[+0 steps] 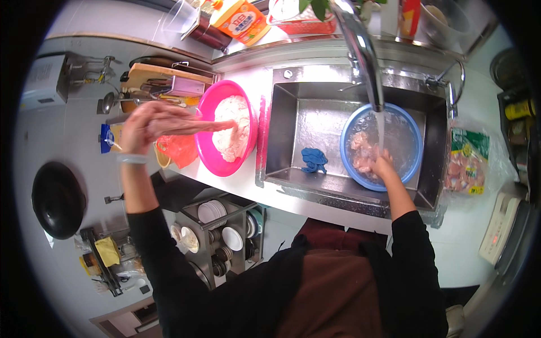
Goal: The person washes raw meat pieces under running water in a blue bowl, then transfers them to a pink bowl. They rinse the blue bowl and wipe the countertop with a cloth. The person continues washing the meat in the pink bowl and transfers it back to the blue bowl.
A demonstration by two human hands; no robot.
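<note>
Water runs from the chrome faucet (372,72) into a blue plastic basin (344,156) standing in the steel sink (312,110). My right hand (383,164) dips into this water, touching or beside pieces of raw meat (361,145); its fingertips are blurred by the stream. My left hand (148,120), a pale band at its wrist, is raised at the left. From it a long pinkish shape reaches over the pink plastic basin (205,148); whether it is fingers or a strip of meat is unclear. That basin holds a pale, pinkish-white mass (236,139), possibly meat.
A blue cloth (314,160) lies in the sink. Right of the sink is a bag of raw meat (465,169); a red plastic bag (179,150) sits left of the pink basin. A dish-soap bottle (243,23) stands on the back ledge. Below left, a rack holds plates (212,211).
</note>
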